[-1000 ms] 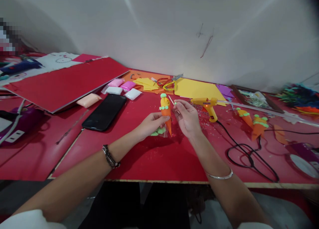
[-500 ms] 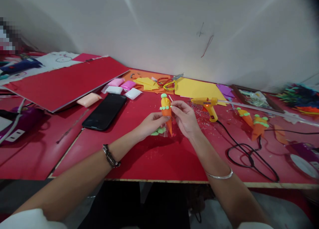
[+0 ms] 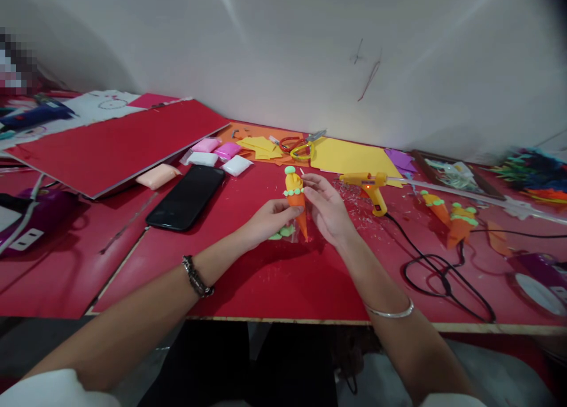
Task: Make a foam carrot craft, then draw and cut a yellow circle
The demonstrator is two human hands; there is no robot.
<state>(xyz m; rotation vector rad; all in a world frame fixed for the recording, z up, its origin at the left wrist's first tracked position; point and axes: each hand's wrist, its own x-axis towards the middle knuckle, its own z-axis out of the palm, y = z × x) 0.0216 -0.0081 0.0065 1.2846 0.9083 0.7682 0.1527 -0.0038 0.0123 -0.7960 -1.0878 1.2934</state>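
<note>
My left hand (image 3: 274, 218) is closed around an orange paper cone (image 3: 297, 205), holding it upright with its point down. Yellow modelling clay (image 3: 292, 182) fills the cone's top, with a green clay ball (image 3: 289, 170) above and a row of small green balls (image 3: 292, 192) round the rim. My right hand (image 3: 326, 203) pinches a thin pale stick (image 3: 302, 172), its fingertips against the right side of the rim. A small green ball shows by those fingertips. Beneath my left hand, a packet of green clay (image 3: 283, 233) lies on the red table (image 3: 283, 289).
A yellow hot glue gun (image 3: 370, 188) with a looped black cord (image 3: 425, 259) lies to the right, beside two finished-looking cones (image 3: 461, 224). Leftward are a black phone (image 3: 188, 197), clay packets (image 3: 204, 159) and a red board (image 3: 128, 141). Scissors (image 3: 305, 146) rest on coloured paper behind.
My right hand has moved left, bringing the small green ball and stick from beside the cone to its rim. The left hand and cone have stayed nearly still.
</note>
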